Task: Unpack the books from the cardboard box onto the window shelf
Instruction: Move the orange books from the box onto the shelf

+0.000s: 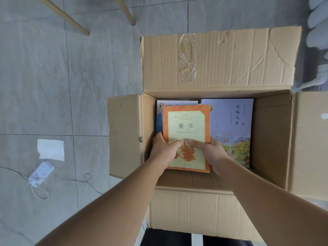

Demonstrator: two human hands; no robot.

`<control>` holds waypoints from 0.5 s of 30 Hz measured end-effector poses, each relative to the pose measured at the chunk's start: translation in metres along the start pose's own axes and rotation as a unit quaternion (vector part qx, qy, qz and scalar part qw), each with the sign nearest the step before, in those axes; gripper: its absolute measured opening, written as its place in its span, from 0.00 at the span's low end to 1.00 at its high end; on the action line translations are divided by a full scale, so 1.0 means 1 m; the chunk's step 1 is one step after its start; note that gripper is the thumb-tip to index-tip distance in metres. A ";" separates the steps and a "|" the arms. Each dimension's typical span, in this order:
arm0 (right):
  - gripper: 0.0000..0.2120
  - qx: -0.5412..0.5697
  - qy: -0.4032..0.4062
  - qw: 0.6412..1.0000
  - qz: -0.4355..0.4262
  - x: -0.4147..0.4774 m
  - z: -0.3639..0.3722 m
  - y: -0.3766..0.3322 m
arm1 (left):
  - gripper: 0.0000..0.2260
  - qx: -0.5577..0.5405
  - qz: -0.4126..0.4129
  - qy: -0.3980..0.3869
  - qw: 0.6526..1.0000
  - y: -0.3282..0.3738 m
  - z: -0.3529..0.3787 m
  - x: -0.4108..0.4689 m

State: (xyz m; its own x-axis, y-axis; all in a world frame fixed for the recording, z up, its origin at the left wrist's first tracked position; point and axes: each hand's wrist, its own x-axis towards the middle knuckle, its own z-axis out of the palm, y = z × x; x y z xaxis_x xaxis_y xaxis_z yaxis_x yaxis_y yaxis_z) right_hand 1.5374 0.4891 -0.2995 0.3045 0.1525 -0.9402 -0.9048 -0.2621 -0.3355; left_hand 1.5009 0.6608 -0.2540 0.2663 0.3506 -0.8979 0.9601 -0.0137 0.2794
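Observation:
An open cardboard box [271,132] stands on the floor in front of me, flaps spread outward. Inside, an orange book with a pale yellow cover panel [186,125] is held over the other books. My left hand [162,150] grips its lower left edge, thumb on the cover. My right hand [212,153] grips its lower right edge, thumb also on the cover. A pale blue illustrated book [232,125] lies flat to the right in the box. A white and blue book [159,118] peeks out beneath the orange one. The window shelf is not in view.
Grey tiled floor surrounds the box. A white power strip with its cord [41,173] and a white paper scrap [51,149] lie to the left. Two wooden chair legs [74,23] stand at the top left. White objects [317,32] sit at the right edge.

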 end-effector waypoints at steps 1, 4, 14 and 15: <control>0.34 -0.002 -0.001 1.000 -0.002 -0.001 -0.002 0.000 | 0.22 0.000 0.003 0.003 1.000 -0.002 0.001 0.000; 0.37 -0.004 0.000 1.000 -0.008 -0.005 -0.010 -0.002 | 0.24 0.007 0.009 0.000 1.000 -0.007 0.001 -0.001; 0.23 0.082 -0.089 0.992 -0.025 -0.069 -0.051 -0.017 | 0.51 -0.015 0.032 -0.093 0.995 0.013 0.003 -0.038; 0.20 0.106 -0.102 0.989 -0.026 -0.082 -0.056 -0.018 | 0.49 -0.028 0.047 -0.104 0.993 0.020 0.003 -0.043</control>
State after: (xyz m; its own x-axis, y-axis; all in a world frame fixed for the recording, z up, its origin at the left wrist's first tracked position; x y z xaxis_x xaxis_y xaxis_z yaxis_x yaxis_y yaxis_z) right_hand 1.5454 0.4282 -0.2201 0.3051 0.3554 -0.8835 -0.9382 -0.0471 -0.3429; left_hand 1.5087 0.6425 -0.2106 0.3729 0.1489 -0.9159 0.9251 0.0162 0.3793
